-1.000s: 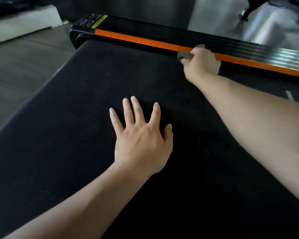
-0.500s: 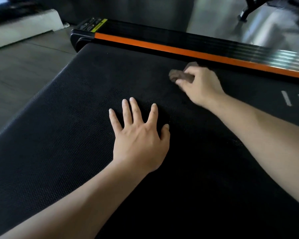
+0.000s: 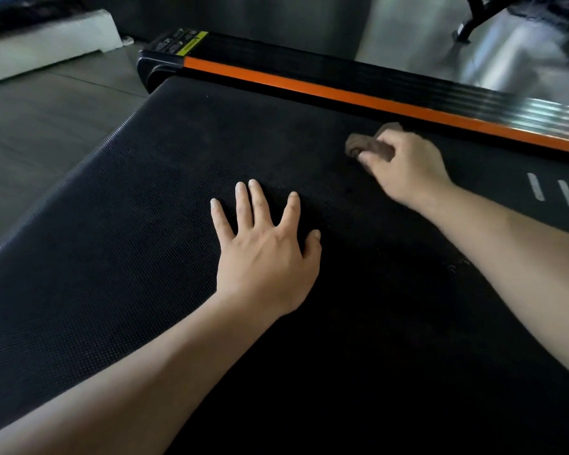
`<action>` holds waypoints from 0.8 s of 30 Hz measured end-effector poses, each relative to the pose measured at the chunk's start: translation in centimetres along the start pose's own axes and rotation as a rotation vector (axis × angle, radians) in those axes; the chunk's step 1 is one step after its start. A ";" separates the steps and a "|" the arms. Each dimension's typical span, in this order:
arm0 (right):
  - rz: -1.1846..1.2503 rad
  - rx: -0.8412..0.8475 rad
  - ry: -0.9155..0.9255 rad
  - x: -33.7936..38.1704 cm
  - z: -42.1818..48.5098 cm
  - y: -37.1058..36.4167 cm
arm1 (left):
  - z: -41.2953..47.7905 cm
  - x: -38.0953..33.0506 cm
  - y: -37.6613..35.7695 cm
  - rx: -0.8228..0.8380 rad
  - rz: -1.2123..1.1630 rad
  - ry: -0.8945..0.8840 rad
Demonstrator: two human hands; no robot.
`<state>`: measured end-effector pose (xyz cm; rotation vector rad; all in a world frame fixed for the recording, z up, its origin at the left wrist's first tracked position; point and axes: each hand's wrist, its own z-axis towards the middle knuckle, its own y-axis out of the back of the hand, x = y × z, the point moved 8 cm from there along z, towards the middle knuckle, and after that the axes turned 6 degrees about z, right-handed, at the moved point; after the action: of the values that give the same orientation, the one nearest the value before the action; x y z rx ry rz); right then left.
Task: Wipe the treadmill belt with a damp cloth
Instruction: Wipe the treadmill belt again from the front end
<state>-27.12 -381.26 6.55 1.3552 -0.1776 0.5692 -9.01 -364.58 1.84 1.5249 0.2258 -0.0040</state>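
The black textured treadmill belt fills most of the view. My left hand lies flat on the belt near its middle, fingers spread, holding nothing. My right hand is further away and to the right, closed on a small bunched brown cloth that presses on the belt just short of the far side rail. Part of the cloth is hidden under the fingers.
A black side rail with an orange stripe runs along the far edge, with a yellow label at its left end. White dashes mark the belt at right. Grey floor lies left; a white block sits at top left.
My right hand has drawn the cloth back from the orange rail onto the belt, toward me. My left hand has stayed flat in place.
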 end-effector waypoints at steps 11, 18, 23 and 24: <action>0.009 0.060 0.104 2.0 -6.5 0.7 | 0.0 0.1 0.2 0.024 -0.003 0.013; -0.026 -0.065 -0.114 0.5 -6.0 1.9 | -1.5 0.8 1.1 0.045 -0.039 -0.059; 0.022 0.109 0.151 3.8 -12.2 1.3 | -5.2 1.9 0.9 0.089 -0.012 -0.054; -0.032 0.068 0.117 2.9 -11.2 1.7 | -5.7 2.0 0.9 0.091 -0.005 -0.050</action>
<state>-27.69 -369.62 6.83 1.3835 -0.0415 0.6300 -7.71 -358.65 2.27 1.6131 0.1917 -0.0563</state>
